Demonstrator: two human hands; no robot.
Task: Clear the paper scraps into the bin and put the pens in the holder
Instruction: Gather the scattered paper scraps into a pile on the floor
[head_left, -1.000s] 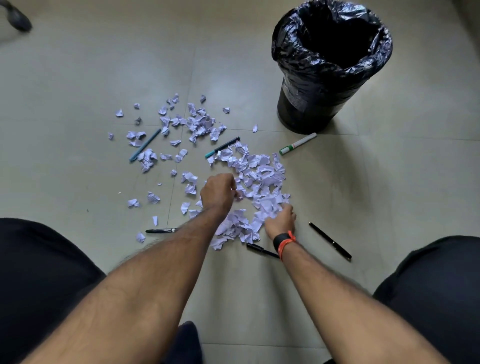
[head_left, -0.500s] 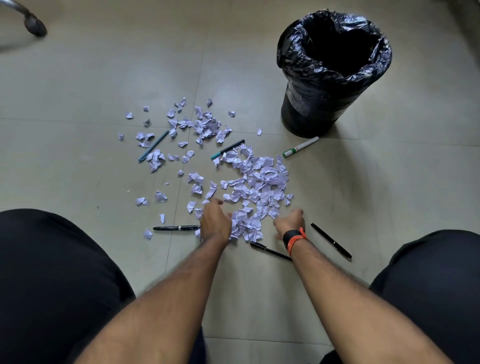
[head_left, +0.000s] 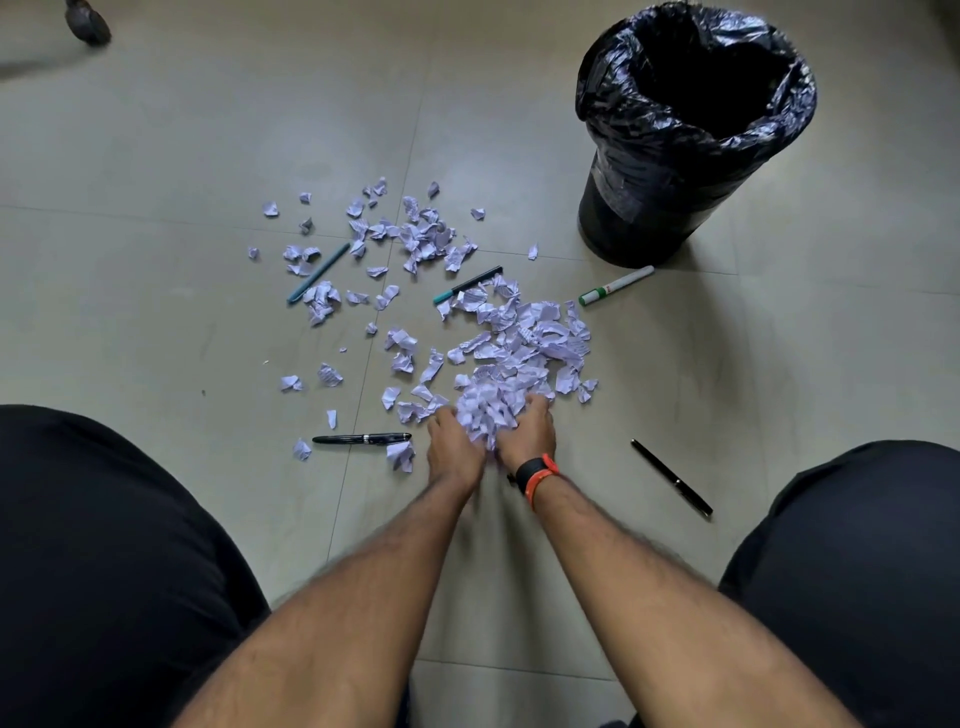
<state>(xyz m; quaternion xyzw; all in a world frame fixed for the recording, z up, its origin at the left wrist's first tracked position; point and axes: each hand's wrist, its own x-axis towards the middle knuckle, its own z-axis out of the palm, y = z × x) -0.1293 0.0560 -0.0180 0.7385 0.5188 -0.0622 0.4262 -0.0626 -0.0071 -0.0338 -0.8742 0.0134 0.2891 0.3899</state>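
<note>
Both hands cup a heap of torn white paper scraps (head_left: 485, 410) between them on the pale tiled floor (head_left: 156, 291): the left hand (head_left: 453, 441) and the right hand (head_left: 527, 434), with an orange-and-black wristband (head_left: 537, 475), press in from either side. More scraps lie scattered beyond. A black pen (head_left: 362, 439) lies left of the hands, a slim black pen (head_left: 671, 477) right. A green-capped white marker (head_left: 616, 285) lies near the black-lined round bin (head_left: 691, 135).

Indoor room, likely a home or office, plain pale tiled floor (head_left: 779, 364) with thin grout lines, black-lined waste bin (head_left: 691, 135) far right, dark chair or furniture foot (head_left: 87, 23) far left
</note>
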